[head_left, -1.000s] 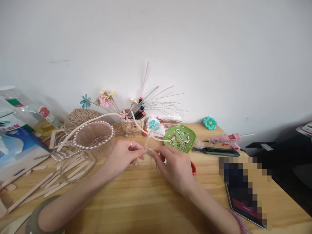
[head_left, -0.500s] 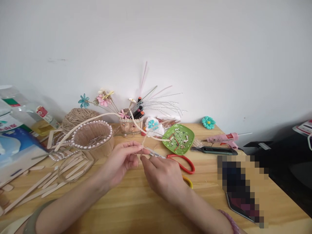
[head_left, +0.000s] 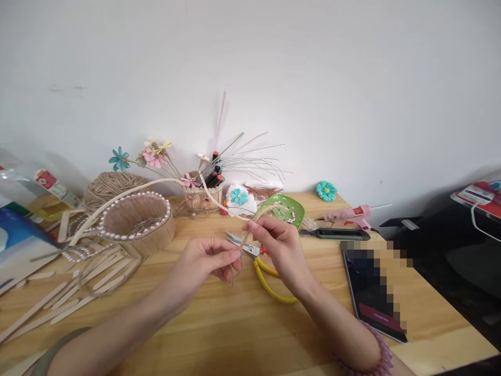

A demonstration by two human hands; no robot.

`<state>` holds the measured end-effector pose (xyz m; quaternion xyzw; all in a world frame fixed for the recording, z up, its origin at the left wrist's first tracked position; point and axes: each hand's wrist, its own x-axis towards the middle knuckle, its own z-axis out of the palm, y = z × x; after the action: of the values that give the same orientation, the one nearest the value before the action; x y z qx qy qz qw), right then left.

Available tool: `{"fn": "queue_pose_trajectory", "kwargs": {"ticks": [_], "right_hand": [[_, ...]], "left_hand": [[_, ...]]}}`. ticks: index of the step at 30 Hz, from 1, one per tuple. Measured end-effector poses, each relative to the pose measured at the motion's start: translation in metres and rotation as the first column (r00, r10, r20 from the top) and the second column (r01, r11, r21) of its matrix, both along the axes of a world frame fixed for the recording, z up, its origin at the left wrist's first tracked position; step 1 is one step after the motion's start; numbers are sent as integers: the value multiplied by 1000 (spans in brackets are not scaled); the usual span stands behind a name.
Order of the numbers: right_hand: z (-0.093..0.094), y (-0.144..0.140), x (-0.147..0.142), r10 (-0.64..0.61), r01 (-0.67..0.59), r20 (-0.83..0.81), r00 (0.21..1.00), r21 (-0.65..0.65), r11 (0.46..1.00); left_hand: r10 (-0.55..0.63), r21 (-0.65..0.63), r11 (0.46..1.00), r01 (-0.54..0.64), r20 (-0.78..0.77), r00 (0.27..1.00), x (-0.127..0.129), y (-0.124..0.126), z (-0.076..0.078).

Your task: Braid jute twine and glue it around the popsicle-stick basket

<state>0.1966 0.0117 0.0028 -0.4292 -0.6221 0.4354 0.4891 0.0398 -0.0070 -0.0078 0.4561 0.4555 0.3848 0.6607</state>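
Observation:
Near the middle of the table, my left hand [head_left: 213,258] is closed in a pinch on thin brown twine [head_left: 231,279], whose loose end hangs below the fingers. My right hand [head_left: 279,245], higher and to the right, pinches a pale cord-like strip [head_left: 266,210] with twine running down from it to the left hand. Exactly how twine and strip join is hidden by the fingers. Scissors with yellow handles [head_left: 270,290] lie under and beside my right hand, blades pointing left. Behind that hand is a green dish [head_left: 293,203] with small beads.
A pearl-rimmed wooden basket [head_left: 156,230] stands left, with a twine ball [head_left: 111,190] behind and wooden sticks [head_left: 62,303] in front. A small flower pot [head_left: 203,198] holds pens and wires. Right lie a pink glue gun [head_left: 348,215], a cutter [head_left: 336,234] and a tablet [head_left: 371,297].
My right hand has moved up and turned, pinching the strip higher; my left hand has dropped slightly. The yellow-handled scissors show more. The whole view has shifted a little to the right.

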Motion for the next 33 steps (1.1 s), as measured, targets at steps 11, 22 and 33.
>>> {"fn": "queue_pose_trajectory", "kwargs": {"ticks": [11, 22, 33], "right_hand": [[-8, 3, -1, 275, -256, 25, 961, -291, 922], [-30, 12, -10, 414, -356, 60, 908, -410, 840], [-31, 11, -12, 304, -228, 51, 951, -549, 804]], "left_hand": [[70, 33, 997, -67, -106, 992, 0, -2, -13], [155, 7, 988, -156, -191, 969, -10, 13, -39], [130, 39, 991, -124, -215, 968, -11, 15, -38]]}}
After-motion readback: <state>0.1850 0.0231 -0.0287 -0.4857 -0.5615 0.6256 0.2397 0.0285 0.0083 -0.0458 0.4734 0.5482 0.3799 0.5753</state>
